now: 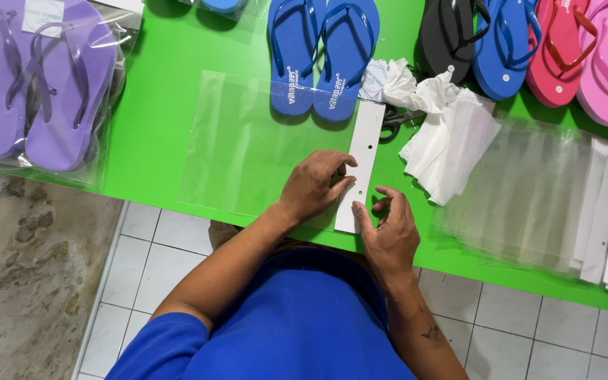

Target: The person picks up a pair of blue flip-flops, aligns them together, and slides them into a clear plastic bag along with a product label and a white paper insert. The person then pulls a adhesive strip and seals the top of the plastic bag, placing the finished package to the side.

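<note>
Both hands press flat, holding nothing: left hand (314, 184) on the clear plastic bag (248, 144), right hand (388, 232) touching its white punched header strip (362, 162); bagging step, blue flip-flops (324, 53) just beyond the strip.

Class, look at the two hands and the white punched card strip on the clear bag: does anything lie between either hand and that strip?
Nothing visible does. The left hand already rests on the clear bag with fingertips on the white card strip. The right hand touches the strip's lower end. The scissors and crumpled paper lie beside it.
</note>
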